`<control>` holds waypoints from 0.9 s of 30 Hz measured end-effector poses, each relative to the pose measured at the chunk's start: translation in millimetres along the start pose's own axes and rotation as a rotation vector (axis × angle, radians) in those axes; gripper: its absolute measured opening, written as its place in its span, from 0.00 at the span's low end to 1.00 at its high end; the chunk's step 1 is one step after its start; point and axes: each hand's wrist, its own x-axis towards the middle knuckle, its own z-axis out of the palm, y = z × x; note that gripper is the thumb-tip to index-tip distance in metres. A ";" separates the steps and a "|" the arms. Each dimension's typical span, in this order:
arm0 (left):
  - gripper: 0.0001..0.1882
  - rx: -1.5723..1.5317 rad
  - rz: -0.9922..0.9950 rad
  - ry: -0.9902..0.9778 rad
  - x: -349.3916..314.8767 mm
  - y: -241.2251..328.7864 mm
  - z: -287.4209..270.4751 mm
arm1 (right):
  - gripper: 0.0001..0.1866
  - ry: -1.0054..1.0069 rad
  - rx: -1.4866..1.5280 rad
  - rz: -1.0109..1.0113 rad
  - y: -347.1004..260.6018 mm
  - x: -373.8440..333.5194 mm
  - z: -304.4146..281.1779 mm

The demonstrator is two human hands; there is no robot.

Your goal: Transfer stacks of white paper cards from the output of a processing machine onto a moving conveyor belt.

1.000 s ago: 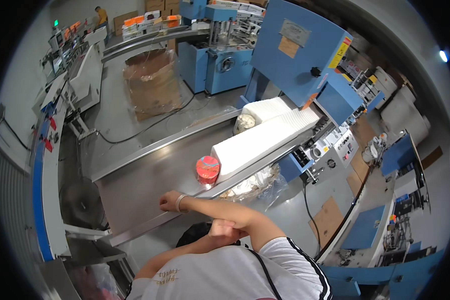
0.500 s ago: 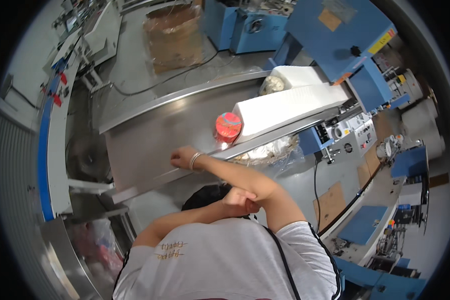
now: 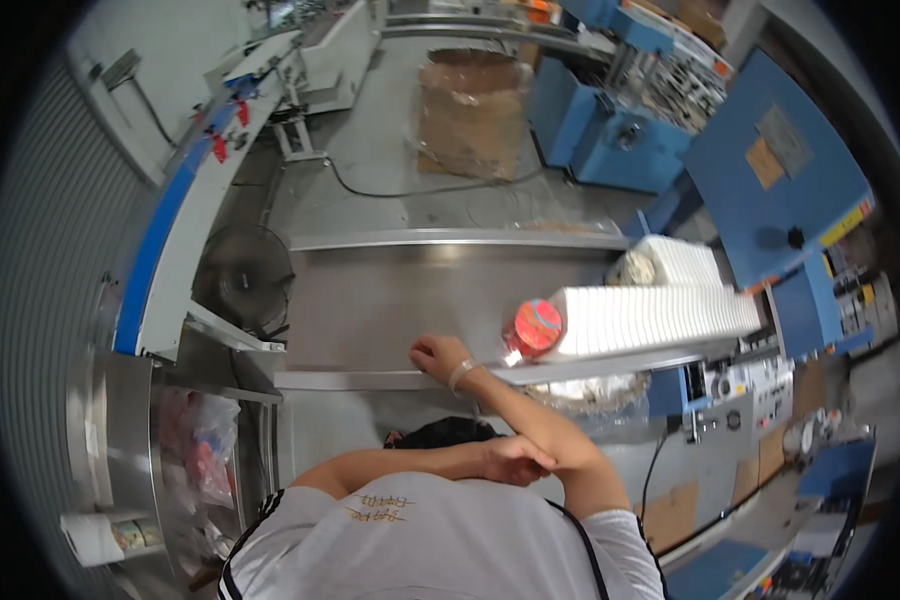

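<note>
My right hand [image 3: 440, 358], fingers curled and nothing visible in them, rests at the near metal rim [image 3: 390, 380] of a long steel table. A white bracelet [image 3: 463, 374] circles that wrist. My left arm crosses my body, and my left hand [image 3: 518, 460] is closed around my right forearm [image 3: 545, 425] by the elbow. To the right of my right hand stands a red round-topped cylinder [image 3: 537, 322] with a blue band and clear wrap. It sits against the near end of a long white row of thin stacked pieces [image 3: 660, 318].
Behind lies a shorter white row [image 3: 682, 262]. A blue machine panel [image 3: 785, 170] rises at the table's right end. A cardboard box [image 3: 470, 115] stands beyond the table, a floor fan [image 3: 248, 280] at its left. Plastic bags [image 3: 205, 445] lie in a steel bin at lower left.
My view has swung left, so the table now lies level and its things appear farther right. Both hands keep nearly the same pose; the left one still touches the right arm.
</note>
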 end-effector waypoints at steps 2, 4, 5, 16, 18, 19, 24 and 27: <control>0.07 0.067 -0.052 0.117 0.1 1.9 -0.3 | 0.12 0.004 -0.014 0.017 -6.3 -4.6 -3.2; 0.11 0.130 -0.092 0.094 -7.0 6.6 6.3 | 0.12 0.014 -0.013 -0.007 -10.0 -2.8 -5.3; 0.12 0.177 -0.071 0.101 -8.3 7.8 8.5 | 0.11 0.029 -0.011 -0.007 -10.9 -3.3 -6.6; 0.13 1.679 1.052 0.713 -125.2 65.8 133.6 | 0.11 0.081 -0.010 -0.148 -27.3 -21.4 -7.0; 0.14 1.598 1.409 0.651 -142.6 78.9 169.0 | 0.10 0.100 0.101 -0.078 -32.0 -28.6 -8.7; 0.13 1.625 1.593 0.558 -149.2 79.5 189.5 | 0.10 0.102 0.055 -0.094 -29.8 -26.1 -6.9; 0.06 1.820 1.781 0.073 -165.6 60.2 268.7 | 0.11 0.117 -0.174 -0.155 -10.4 -9.4 -1.5; 0.04 1.721 2.055 0.259 -135.9 61.5 294.6 | 0.11 0.123 -0.152 -0.135 -11.0 -10.2 -3.5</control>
